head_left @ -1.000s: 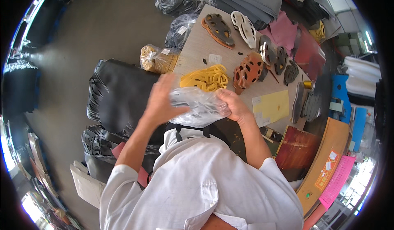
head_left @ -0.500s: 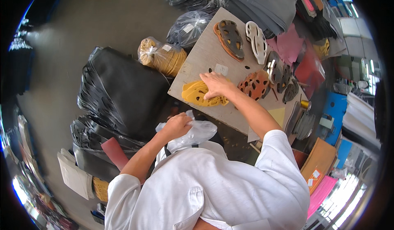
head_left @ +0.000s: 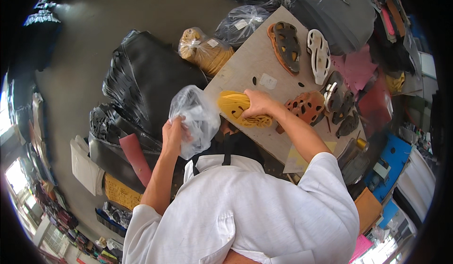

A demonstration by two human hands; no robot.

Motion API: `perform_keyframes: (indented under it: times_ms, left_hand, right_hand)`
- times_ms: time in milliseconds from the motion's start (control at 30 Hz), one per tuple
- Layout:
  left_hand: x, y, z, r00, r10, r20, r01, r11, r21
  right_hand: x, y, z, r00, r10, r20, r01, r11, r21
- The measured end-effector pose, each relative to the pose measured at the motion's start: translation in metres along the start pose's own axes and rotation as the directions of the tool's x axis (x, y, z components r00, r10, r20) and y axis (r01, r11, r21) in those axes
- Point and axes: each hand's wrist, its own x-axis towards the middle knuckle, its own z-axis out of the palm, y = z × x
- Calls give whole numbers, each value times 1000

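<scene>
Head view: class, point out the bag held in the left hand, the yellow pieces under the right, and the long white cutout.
Bag [head_left: 200, 114], head view: its crumpled side.
Yellow pieces [head_left: 231, 102], head view: the stack's exposed left part.
White cutout [head_left: 319, 56], head view: near its middle.

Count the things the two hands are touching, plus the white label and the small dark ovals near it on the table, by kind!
Clear plastic bag, at the left hand: 1
Yellow cut-out bundle, at the right hand: 1
White label: 1
Small dark ovals: 2
Total: 5
</scene>
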Motion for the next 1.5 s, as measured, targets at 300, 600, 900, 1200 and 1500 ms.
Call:
perform_keyframes:
  times_ms: [300, 600, 900, 1200, 1500]
  left_hand:
    - [-9, 8, 57, 999, 49, 22, -46, 991, -129]
    - [-44, 36, 134, 969, 177, 170, -187, 981, 45]
    - [-105, -1, 139, 863, 199, 464, -301, 941, 156]
    - [-139, -14, 145, 803, 362, 473, -493, 850, 185]
    - [-116, -1, 152, 790, 461, 405, -602, 709, 368]
  right_hand:
    - [-8, 46, -32, 969, -118, 218, -82, 677, 731]
    - [-90, 37, -52, 904, -327, 276, -68, 529, 846]
    - [-76, 28, 14, 927, -347, 145, -148, 19, 989]
    - [-94, 18, 56, 989, -109, -95, 3, -641, 767]
    - [-108, 10, 83, 927, 354, -125, 334, -627, 704]
